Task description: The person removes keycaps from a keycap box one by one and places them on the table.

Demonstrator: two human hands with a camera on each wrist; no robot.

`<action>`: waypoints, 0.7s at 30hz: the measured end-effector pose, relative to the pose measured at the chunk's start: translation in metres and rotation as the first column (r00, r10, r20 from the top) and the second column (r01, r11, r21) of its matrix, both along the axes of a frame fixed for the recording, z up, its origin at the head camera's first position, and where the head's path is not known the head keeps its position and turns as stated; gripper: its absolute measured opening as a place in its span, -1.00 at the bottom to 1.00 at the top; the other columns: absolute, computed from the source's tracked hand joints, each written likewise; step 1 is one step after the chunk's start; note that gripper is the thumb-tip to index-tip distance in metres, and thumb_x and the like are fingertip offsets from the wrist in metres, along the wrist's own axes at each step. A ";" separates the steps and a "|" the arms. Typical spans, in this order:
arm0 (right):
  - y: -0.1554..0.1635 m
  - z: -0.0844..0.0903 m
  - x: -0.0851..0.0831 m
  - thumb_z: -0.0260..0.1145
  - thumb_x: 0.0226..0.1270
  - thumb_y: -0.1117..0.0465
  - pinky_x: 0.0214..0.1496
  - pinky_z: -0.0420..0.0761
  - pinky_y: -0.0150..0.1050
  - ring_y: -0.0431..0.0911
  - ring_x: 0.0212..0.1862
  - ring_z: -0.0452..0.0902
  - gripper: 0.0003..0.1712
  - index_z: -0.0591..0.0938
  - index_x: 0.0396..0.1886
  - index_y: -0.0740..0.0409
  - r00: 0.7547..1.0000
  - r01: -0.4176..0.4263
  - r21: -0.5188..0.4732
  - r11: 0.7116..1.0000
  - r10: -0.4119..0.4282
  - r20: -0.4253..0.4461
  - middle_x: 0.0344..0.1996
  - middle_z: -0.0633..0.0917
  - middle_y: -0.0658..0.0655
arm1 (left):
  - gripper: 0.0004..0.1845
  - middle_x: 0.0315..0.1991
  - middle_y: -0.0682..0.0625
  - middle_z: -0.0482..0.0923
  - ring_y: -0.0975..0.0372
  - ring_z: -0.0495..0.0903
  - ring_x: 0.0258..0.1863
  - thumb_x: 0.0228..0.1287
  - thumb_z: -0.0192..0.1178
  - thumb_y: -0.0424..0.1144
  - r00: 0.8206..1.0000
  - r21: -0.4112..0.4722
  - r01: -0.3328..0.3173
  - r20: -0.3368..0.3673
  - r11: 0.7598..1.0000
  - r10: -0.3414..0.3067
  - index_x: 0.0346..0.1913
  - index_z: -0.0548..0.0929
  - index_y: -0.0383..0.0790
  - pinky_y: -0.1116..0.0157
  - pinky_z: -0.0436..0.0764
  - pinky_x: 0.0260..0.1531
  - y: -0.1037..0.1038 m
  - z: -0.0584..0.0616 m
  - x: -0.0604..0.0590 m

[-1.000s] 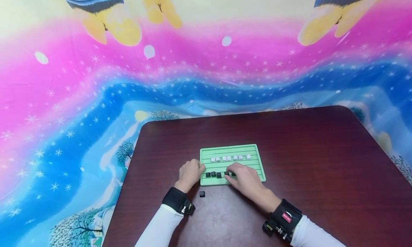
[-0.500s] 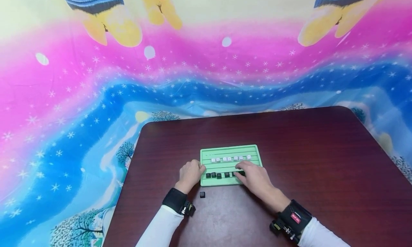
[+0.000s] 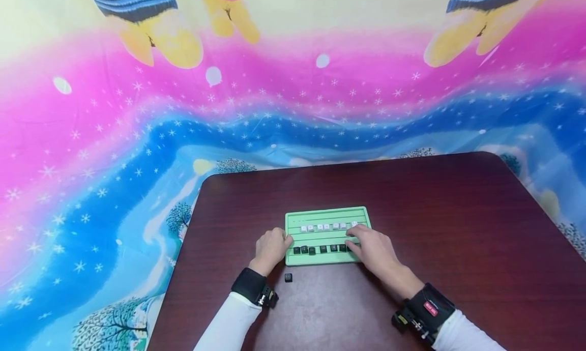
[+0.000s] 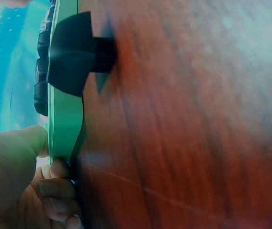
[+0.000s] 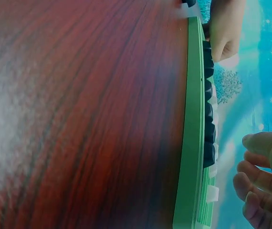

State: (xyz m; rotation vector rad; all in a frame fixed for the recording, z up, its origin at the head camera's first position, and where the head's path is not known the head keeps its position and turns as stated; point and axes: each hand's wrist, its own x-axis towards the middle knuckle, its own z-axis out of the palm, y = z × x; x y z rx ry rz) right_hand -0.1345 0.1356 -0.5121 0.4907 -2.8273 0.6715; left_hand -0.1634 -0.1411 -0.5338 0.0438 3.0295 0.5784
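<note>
My left hand (image 3: 271, 247) grips the left edge of the green tray (image 3: 326, 259), thumb on top and fingers curled under, so I think it keeps the tray from sliding on the bench (image 3: 412, 203). My right hand (image 3: 373, 246) rests on the tray's right end with its fingers loose and a little bent over the rows; I cannot see it hold anything. The tray's grooves keep the little caps in lines. I count seven white caps (image 3: 327, 227) in the far row and six black caps (image 3: 323, 249) in the near row. One more black cap (image 3: 288, 278) sits alone on the bench, just below the tray.
</note>
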 end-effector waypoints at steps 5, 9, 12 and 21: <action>0.003 -0.001 -0.001 0.49 0.23 0.14 -0.38 0.62 -0.12 -0.04 -0.26 0.73 -0.78 0.75 -0.14 0.06 1.000 0.009 0.004 1.000 -0.009 0.003 -0.16 0.77 0.05 | -0.45 -0.77 0.18 -0.07 0.28 -0.04 -0.76 0.38 0.08 -0.13 1.000 -0.008 -0.004 -0.001 1.000 0.004 -0.76 0.11 -0.01 0.33 -0.01 -0.69 0.000 -0.001 0.000; 0.005 -0.001 0.000 0.49 0.22 0.15 -0.37 0.63 -0.11 -0.03 -0.24 0.74 -0.78 0.76 -0.15 0.07 1.000 0.009 0.002 1.000 -0.009 0.009 -0.16 0.78 0.06 | -0.45 -0.77 0.18 -0.08 0.29 -0.07 -0.76 0.38 0.08 -0.14 1.000 -0.006 0.001 0.000 1.000 -0.001 -0.76 0.10 -0.01 0.34 -0.03 -0.69 0.000 -0.002 0.000; 0.007 -0.002 0.000 0.48 0.24 0.15 -0.35 0.64 -0.10 -0.03 -0.21 0.74 -0.78 0.75 -0.13 0.07 0.999 0.007 0.009 1.000 -0.007 0.033 -0.14 0.77 0.08 | -0.45 -0.78 0.19 -0.07 0.29 -0.06 -0.76 0.39 0.08 -0.13 1.000 -0.005 0.000 0.005 1.000 0.000 -0.76 0.11 -0.01 0.34 -0.03 -0.69 0.000 -0.002 0.000; 0.012 -0.008 0.001 0.50 0.20 0.14 -0.27 0.66 -0.07 -0.02 -0.13 0.74 -0.72 0.75 -0.10 0.08 0.997 0.008 0.042 0.999 -0.012 0.078 -0.10 0.77 0.08 | -0.44 -0.77 0.18 -0.06 0.29 -0.05 -0.76 0.40 0.09 -0.13 1.000 0.001 -0.001 0.010 1.000 0.001 -0.76 0.11 -0.01 0.34 -0.03 -0.69 0.000 0.000 0.000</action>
